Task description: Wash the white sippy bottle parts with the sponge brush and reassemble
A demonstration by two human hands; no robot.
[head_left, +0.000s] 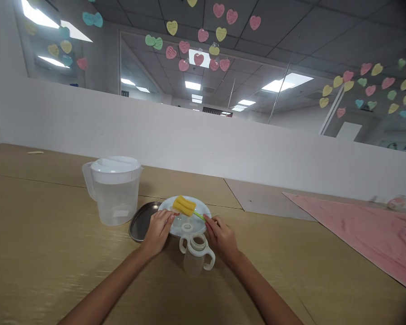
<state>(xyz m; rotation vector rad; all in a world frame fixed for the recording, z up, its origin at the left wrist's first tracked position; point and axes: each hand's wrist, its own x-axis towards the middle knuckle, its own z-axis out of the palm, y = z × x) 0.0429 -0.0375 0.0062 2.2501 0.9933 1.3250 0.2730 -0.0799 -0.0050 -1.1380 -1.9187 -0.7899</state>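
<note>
My right hand is closed on the thin green handle of a bottle brush with a yellow sponge head. The sponge is over a pale plate. At the plate's left side, my left hand has its fingers pressed together; a small reddish bit shows at the fingertips, and what they hold is not clear. A translucent baby bottle with two white handles stands in front of the plate, its mouth uncovered. Just behind it is a small whitish ring-shaped part.
Left of the plate lies a dark metal tray. Behind it stands a lidded translucent pitcher. A pink cloth covers the table's right side. A low white wall and glass with heart-shaped notes border the back.
</note>
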